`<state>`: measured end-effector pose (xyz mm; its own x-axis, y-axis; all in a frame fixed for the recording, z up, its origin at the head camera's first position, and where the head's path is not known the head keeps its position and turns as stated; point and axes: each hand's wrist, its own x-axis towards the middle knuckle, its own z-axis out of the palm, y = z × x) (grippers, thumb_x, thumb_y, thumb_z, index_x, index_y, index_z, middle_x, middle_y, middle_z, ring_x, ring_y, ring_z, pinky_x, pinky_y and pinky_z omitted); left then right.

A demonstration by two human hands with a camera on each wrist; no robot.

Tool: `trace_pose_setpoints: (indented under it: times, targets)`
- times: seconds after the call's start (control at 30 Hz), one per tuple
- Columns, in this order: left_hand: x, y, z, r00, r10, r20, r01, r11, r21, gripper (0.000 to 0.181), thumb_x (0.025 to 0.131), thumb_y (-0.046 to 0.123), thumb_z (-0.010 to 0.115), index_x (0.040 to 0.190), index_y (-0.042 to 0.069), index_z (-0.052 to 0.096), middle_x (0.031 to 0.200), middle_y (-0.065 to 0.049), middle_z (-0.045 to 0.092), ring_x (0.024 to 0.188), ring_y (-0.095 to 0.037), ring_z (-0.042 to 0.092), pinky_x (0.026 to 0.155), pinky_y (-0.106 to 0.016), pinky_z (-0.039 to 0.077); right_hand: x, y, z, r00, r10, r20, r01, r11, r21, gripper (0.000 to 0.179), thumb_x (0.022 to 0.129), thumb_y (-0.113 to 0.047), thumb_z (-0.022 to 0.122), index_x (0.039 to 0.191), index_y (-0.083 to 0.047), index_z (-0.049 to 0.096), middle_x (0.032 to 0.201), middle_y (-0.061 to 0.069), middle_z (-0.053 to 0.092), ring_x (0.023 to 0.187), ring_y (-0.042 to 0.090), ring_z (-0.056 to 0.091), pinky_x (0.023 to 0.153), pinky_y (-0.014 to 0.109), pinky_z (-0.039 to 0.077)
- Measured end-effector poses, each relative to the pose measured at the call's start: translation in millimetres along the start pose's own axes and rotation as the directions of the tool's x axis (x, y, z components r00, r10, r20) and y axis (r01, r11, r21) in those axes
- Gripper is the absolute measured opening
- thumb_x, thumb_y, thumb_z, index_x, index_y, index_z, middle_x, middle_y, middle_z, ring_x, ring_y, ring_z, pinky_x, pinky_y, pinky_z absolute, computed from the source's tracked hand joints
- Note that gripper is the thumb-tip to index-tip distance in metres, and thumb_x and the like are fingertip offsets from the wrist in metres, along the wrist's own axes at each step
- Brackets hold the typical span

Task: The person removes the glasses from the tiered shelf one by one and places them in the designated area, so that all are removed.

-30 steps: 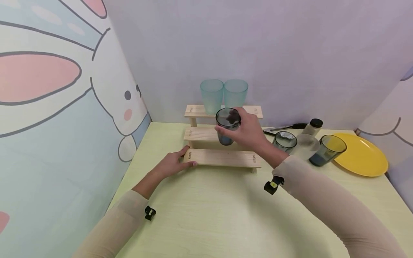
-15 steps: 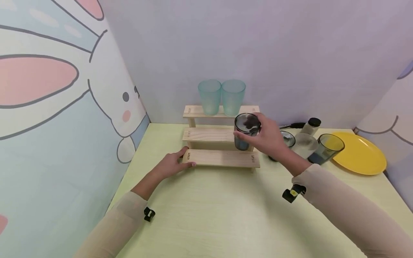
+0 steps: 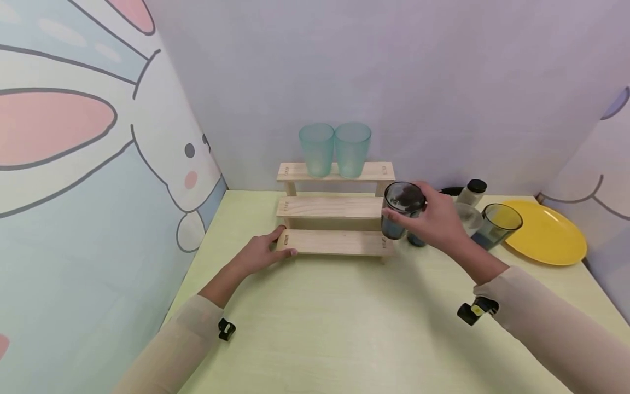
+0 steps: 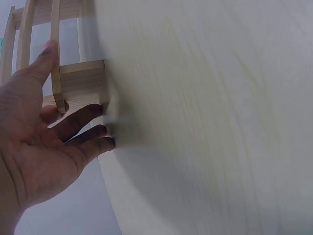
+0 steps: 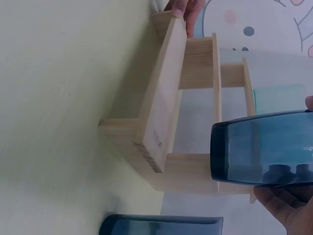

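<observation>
My right hand [image 3: 438,219] grips a smoky blue-grey drinking glass [image 3: 392,227] by its upper part, thumb at the near side. In the right wrist view the glass [image 5: 269,147] is held off the table, beside the right end of a three-tier wooden shelf [image 3: 334,242]. At the shelf's front left corner, my left hand [image 3: 258,254] pinches the lowest board between thumb and index finger. Its other fingers are spread near the tabletop in the left wrist view. Two frosted teal cups [image 3: 317,153] stand side by side on the top tier.
Behind my right hand, a second smoky glass [image 3: 416,239] is mostly hidden. Further right are a frosted clear cup [image 3: 468,219], another smoky glass [image 3: 496,229], a black-capped jar [image 3: 471,194], a black handle [image 3: 451,191] and a yellow plate [image 3: 546,235]. Walls border the back and left.
My right hand has carried the smoky glass rightward and slightly nearer, from in front of the middle tier to the shelf's right end. The left hand keeps its grip on the shelf corner.
</observation>
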<state>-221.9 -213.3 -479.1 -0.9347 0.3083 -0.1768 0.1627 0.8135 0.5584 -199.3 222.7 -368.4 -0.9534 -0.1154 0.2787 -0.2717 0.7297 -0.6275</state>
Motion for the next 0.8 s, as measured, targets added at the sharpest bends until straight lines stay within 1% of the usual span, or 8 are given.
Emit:
trace_pose_setpoints:
  times: [0.17, 0.23, 0.4, 0.47, 0.63, 0.7, 0.8]
  targets:
    - [0.2, -0.6, -0.2, 1.0, -0.001, -0.005, 0.001, 1.0, -0.001, 0.105, 0.099, 0.072, 0.071, 0.176, 0.014, 0.03, 0.167, -0.025, 0.052, 0.149, -0.043, 0.058, 0.113, -0.057, 0.053, -8.3, 9.3, -3.7, 0.999, 0.049, 0.009, -0.049, 0.998, -0.026, 0.089, 0.093, -0.058, 0.086, 0.155, -0.003, 0.055, 0.128, 0.026, 0.073, 0.114, 0.043, 0.069, 0.088, 0.06, 0.055]
    - [0.2, -0.1, -0.1, 1.0, 0.0, -0.006, 0.0, 1.0, -0.003, 0.104, 0.099, 0.072, 0.071, 0.176, 0.015, 0.03, 0.167, -0.025, 0.053, 0.149, -0.043, 0.058, 0.113, -0.057, 0.053, -12.0, 13.2, -4.7, 0.999, 0.049, 0.004, -0.049, 0.998, -0.046, 0.088, 0.093, -0.058, 0.086, 0.154, -0.002, 0.056, 0.125, 0.025, 0.074, 0.108, 0.041, 0.07, 0.083, 0.056, 0.054]
    - [-0.3, 1.2, -0.5, 1.0, 0.001, -0.002, -0.001, 1.0, -0.006, 0.105, 0.098, 0.071, 0.072, 0.176, 0.014, 0.031, 0.167, -0.025, 0.052, 0.147, -0.042, 0.06, 0.111, -0.056, 0.054, -21.7, 22.3, -6.9, 1.0, 0.018, -0.026, -0.019, 0.997, -0.068, 0.083, 0.092, -0.055, 0.088, 0.149, -0.002, 0.06, 0.116, 0.024, 0.076, 0.099, 0.039, 0.072, 0.078, 0.05, 0.054]
    - [-0.3, 1.1, -0.3, 1.0, 0.001, 0.0, -0.001, 1.0, -0.002, 0.104, 0.098, 0.071, 0.072, 0.176, 0.015, 0.031, 0.167, -0.025, 0.053, 0.143, -0.04, 0.062, 0.108, -0.055, 0.055, -26.3, 25.4, -7.5, 0.999, 0.008, -0.042, -0.011, 0.997, -0.071, 0.08, 0.091, -0.054, 0.09, 0.146, -0.002, 0.062, 0.114, 0.022, 0.077, 0.1, 0.038, 0.072, 0.077, 0.048, 0.054]
    - [-0.1, 0.0, 0.1, 1.0, -0.002, 0.002, 0.002, 1.0, 0.01, 0.105, 0.098, 0.072, 0.072, 0.176, 0.015, 0.031, 0.166, -0.025, 0.054, 0.132, -0.034, 0.066, 0.1, -0.049, 0.057, -38.1, 32.8, -7.5, 0.999, 0.024, -0.049, -0.029, 0.995, -0.092, 0.075, 0.088, -0.054, 0.092, 0.137, -0.004, 0.065, 0.101, 0.016, 0.077, 0.084, 0.029, 0.068, 0.068, 0.036, 0.049]
    - [0.1, -0.5, 0.4, 1.0, -0.002, 0.001, 0.002, 1.0, 0.009, 0.106, 0.098, 0.073, 0.072, 0.176, 0.014, 0.031, 0.167, -0.025, 0.053, 0.132, -0.034, 0.066, 0.1, -0.049, 0.057, -42.0, 36.3, -6.6, 0.998, 0.029, -0.048, -0.033, 0.995, -0.094, 0.074, 0.087, -0.054, 0.093, 0.135, -0.004, 0.066, 0.098, 0.014, 0.077, 0.079, 0.024, 0.064, 0.065, 0.033, 0.047]
    - [0.0, -0.9, 1.0, 1.0, -0.003, 0.0, 0.003, 1.0, 0.006, 0.106, 0.098, 0.073, 0.071, 0.176, 0.014, 0.03, 0.168, -0.024, 0.052, 0.138, -0.037, 0.064, 0.104, -0.051, 0.056, -47.4, 41.7, -4.8, 0.998, 0.019, -0.064, -0.025, 0.995, -0.101, 0.075, 0.086, -0.052, 0.095, 0.136, -0.005, 0.067, 0.098, 0.014, 0.077, 0.076, 0.022, 0.06, 0.064, 0.032, 0.045]
